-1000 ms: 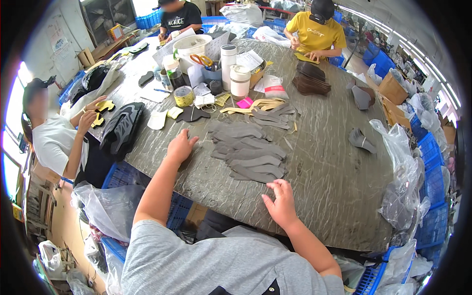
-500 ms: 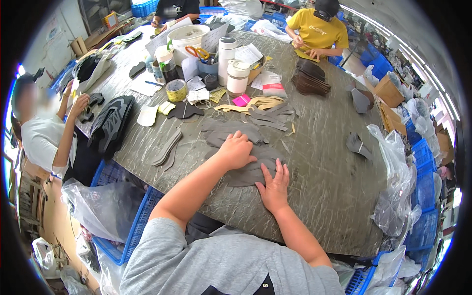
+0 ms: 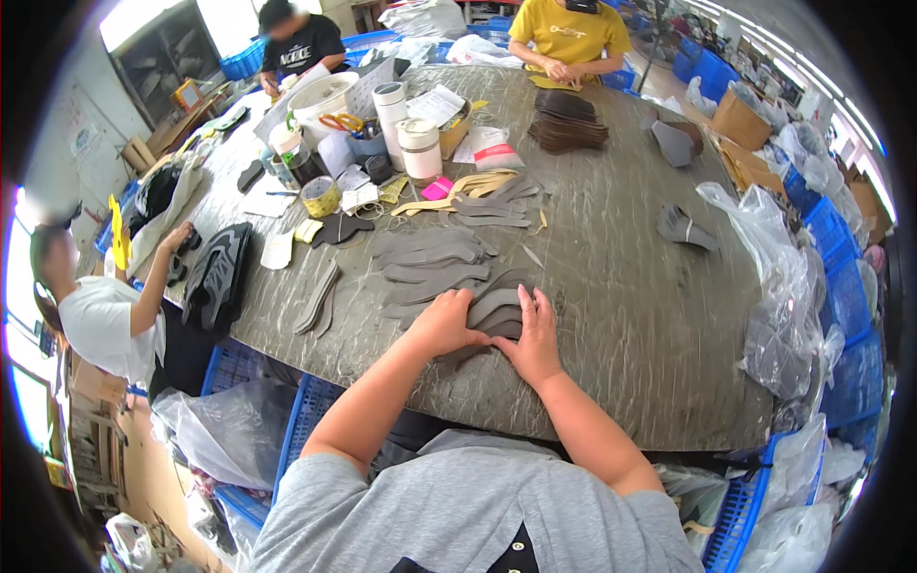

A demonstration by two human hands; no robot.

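Thin grey curved strips (image 3: 495, 310), cut from sheet material, lie in an overlapping pile between my two hands. My left hand (image 3: 445, 323) is bent over the pile's left part, its fingers closed on the strips. Along the right ends stands my right hand (image 3: 531, 342), fingers stretched up and thumb spread away from them. Both thumb tips meet at the pile's near edge. Just beyond my left hand, more grey strips (image 3: 430, 253) lie in loose rows. A small bundle of grey strips (image 3: 317, 298) rests to the left.
Tan strips (image 3: 468, 189), a white lidded cup (image 3: 418, 151), tape (image 3: 321, 196) and a white bucket (image 3: 323, 95) stand farther back. Dark brown stacked pieces (image 3: 568, 122) lie far right. Several co-workers sit around the table. Plastic bags (image 3: 764, 277) line the right edge.
My left hand has come toward me and beside the right one, uncovering the loose rows. My right hand has turned inward against the strips. The view has shifted.
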